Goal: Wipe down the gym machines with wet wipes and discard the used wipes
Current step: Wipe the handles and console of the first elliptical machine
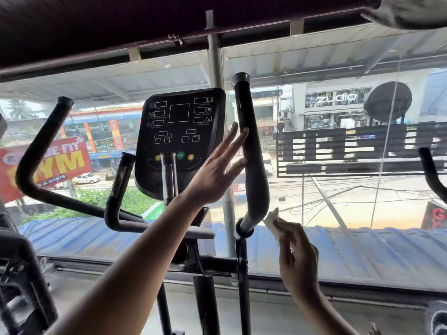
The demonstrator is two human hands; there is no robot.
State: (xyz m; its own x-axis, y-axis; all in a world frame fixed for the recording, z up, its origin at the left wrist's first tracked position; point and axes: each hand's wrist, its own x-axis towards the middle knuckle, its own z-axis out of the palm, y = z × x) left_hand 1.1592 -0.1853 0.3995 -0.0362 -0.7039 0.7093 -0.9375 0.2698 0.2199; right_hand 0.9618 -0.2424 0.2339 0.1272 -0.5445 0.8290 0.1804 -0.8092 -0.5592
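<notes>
White and limp, the wet wipe (272,222) is pinched in the fingertips of the right hand (298,259), its top corner touching the lower end of the right handle (251,151) of the gym machine, just above the joint where the handle meets its post. The left hand (217,170) is spread, fingers straight, resting against the inner side of the same handle higher up and gripping nothing. The wipe looks feather-light and soft, likely slick with moisture, so it should fold round the bar easily but could bunch or slip out of a loose pinch; wrapping it over the foam and holding it with the whole palm seems the safer hold. The handle's black padding looks firm with a slight give, and the arm probably swings, which would explain the steadying left hand. The console (180,139) sits just left of it, between the handles
</notes>
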